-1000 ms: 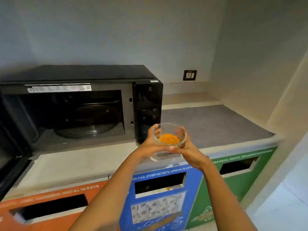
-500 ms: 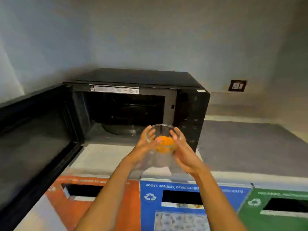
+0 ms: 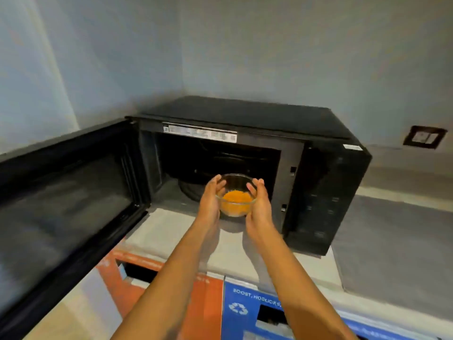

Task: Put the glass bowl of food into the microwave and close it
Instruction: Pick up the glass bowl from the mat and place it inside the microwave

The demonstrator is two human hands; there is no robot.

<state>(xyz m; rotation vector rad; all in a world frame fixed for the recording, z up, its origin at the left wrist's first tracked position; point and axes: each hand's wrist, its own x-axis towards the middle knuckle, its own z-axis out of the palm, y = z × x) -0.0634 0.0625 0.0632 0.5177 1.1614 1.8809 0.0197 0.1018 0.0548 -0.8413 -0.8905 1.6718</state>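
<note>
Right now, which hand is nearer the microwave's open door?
Left. The left hand cups the glass bowl on the side toward the open door; the right hand cups the bowl's far side, toward the control panel.

The clear glass bowl (image 3: 236,195) of orange food was upright at the mouth of the black microwave (image 3: 245,153), whose door (image 3: 66,204) stood open at nine o'clock.
</note>
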